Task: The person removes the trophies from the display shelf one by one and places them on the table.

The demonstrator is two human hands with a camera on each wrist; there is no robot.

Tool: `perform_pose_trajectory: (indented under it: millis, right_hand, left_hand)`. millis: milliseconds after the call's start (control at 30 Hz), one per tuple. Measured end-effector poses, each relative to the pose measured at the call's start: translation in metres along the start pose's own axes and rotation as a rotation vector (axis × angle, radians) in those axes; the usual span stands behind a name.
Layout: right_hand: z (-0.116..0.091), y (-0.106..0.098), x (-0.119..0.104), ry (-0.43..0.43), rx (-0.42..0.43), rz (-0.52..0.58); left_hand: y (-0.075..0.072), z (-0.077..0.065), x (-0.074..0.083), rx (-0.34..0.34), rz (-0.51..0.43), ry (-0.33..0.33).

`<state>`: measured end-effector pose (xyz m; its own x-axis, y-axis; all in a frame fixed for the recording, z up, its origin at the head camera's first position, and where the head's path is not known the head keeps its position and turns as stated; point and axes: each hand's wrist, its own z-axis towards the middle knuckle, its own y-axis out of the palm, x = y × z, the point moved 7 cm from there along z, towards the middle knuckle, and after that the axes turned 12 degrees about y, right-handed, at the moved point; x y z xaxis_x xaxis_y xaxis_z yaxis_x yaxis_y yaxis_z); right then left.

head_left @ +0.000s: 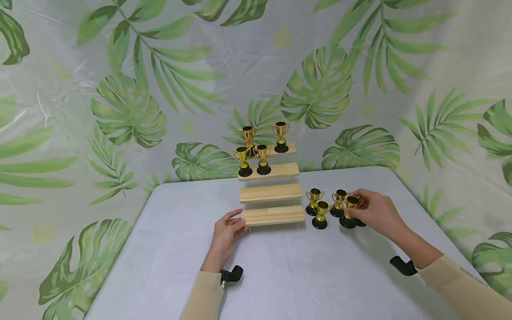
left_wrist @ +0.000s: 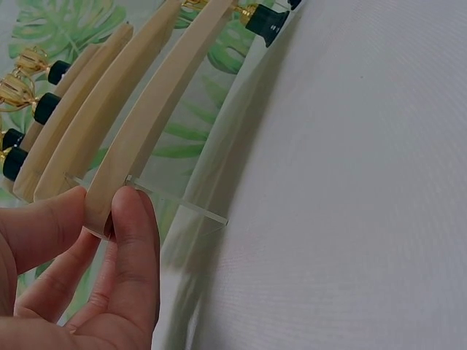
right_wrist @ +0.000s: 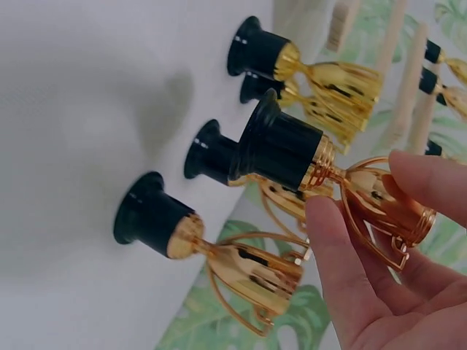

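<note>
My right hand (head_left: pixel 380 214) pinches a small gold trophy cup (right_wrist: pixel 284 149) by its cup, thumb on one side and fingers on the other. In the right wrist view its black base appears raised off the table. Several like trophies stand close by, among them a gold trophy (head_left: pixel 321 212) and a copper-toned trophy (right_wrist: pixel 244 270); the hand partly hides one in the head view. With thumb and fingers, my left hand (head_left: pixel 225 233) pinches the left end of the lowest wooden shelf (head_left: pixel 274 216) of a four-step display stand.
Two trophies stand on the top shelf (head_left: pixel 268 152), one a gold trophy (head_left: pixel 281 133). Two more stand at the left of the second shelf (head_left: pixel 286 170). Bare wood shows on the third shelf (head_left: pixel 271 193). A white cloth covers the table (head_left: pixel 168 253); a leaf-patterned curtain (head_left: pixel 224 106) hangs behind.
</note>
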<state>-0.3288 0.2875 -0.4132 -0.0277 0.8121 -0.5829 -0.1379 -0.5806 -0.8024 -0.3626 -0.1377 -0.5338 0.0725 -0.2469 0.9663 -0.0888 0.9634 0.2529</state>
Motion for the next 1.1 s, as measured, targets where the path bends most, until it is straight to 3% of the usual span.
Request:
perform_pose_trajectory:
  millis: [667,1100]
  right_hand:
    - [-0.005,0.025,0.015,0.034,0.007,-0.014]
    - [-0.01,0.027,0.017,0.006,0.014,-0.007]
  left_hand:
    - [0.001,-0.002,0.002,-0.015,-0.015,0.001]
    - [0.001,-0.002,0.001,-0.011,-0.011,-0.014]
